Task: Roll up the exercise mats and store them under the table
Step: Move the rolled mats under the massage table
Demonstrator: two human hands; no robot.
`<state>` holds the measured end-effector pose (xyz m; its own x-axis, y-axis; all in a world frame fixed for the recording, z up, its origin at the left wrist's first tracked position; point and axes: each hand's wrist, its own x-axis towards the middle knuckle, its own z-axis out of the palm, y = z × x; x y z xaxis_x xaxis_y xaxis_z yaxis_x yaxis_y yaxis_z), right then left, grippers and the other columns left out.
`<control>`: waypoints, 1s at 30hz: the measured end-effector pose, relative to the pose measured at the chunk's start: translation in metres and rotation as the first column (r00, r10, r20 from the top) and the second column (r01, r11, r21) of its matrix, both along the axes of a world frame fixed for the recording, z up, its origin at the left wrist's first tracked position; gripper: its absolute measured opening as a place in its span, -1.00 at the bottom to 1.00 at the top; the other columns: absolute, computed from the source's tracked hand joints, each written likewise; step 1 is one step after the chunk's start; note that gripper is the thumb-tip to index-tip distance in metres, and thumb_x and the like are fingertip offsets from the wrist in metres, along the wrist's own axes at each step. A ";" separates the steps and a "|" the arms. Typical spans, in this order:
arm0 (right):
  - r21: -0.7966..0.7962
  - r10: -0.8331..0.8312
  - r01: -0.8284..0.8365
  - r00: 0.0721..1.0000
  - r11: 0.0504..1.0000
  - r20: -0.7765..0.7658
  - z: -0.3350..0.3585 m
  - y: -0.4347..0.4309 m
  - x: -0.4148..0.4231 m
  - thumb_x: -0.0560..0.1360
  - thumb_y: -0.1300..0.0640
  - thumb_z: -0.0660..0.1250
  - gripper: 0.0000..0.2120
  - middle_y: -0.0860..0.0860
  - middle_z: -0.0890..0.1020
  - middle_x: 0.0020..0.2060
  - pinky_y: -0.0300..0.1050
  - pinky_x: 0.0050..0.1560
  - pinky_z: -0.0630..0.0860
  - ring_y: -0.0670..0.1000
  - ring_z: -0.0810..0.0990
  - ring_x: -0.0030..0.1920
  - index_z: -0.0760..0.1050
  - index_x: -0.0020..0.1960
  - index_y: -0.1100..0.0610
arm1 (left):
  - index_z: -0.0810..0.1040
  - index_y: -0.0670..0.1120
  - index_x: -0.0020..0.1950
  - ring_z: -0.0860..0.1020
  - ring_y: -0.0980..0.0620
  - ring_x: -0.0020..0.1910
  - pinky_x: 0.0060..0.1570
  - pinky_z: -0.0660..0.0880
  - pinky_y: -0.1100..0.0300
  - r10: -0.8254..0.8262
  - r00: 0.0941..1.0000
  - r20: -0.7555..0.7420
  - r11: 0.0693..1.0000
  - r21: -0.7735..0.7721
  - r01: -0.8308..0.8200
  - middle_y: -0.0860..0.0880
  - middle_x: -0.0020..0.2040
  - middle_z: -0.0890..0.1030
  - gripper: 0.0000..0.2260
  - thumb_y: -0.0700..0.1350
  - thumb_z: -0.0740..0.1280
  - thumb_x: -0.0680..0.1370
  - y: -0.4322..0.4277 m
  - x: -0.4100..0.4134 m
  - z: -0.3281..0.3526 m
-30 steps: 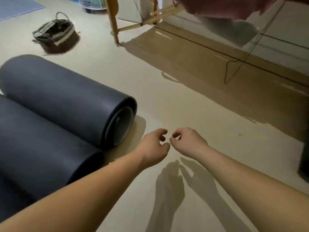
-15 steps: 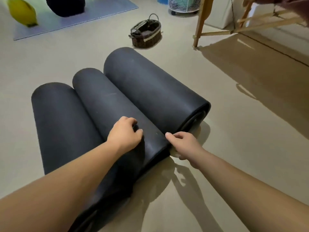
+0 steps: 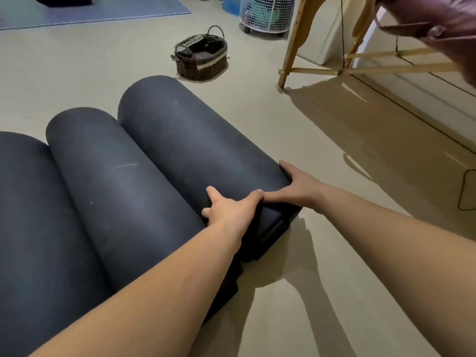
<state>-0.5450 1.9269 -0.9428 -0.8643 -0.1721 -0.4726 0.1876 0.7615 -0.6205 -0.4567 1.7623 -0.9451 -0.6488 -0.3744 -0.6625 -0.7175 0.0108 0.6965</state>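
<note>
At the near end of the rightmost rolled mat [image 3: 185, 140], the left hand [image 3: 231, 210] gripped the roll from above, thumb laid along the rim and outer fingertips lost in the groove against the middle roll [image 3: 116, 176]. The right hand [image 3: 301, 186] clasped the same end from the far side, its fingertips hidden behind the mat's edge and its thumb nearly meeting the left one. The roll's end face sat in deep shadow, its layers hard to read. A third roll [image 3: 31, 215] lay alongside, cut off at the left. All three rested on the beige floor [image 3: 334, 140]. Beyond stood a wicker basket [image 3: 202, 56] and the table [image 3: 291, 47], only its wooden legs and a blurred maroon edge showing.
</note>
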 end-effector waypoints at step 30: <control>-0.011 -0.536 0.588 0.745 0.809 0.398 0.018 0.328 0.330 0.19 -0.48 0.59 0.08 -0.15 0.58 0.21 0.01 0.17 0.60 -0.01 0.67 0.14 0.08 0.53 -0.35 | 0.17 0.12 0.66 0.48 -0.19 0.46 0.44 0.46 -0.26 -0.684 0.727 0.053 0.729 0.057 0.682 0.04 0.56 0.41 0.37 0.70 0.46 -0.03 0.255 0.154 -0.034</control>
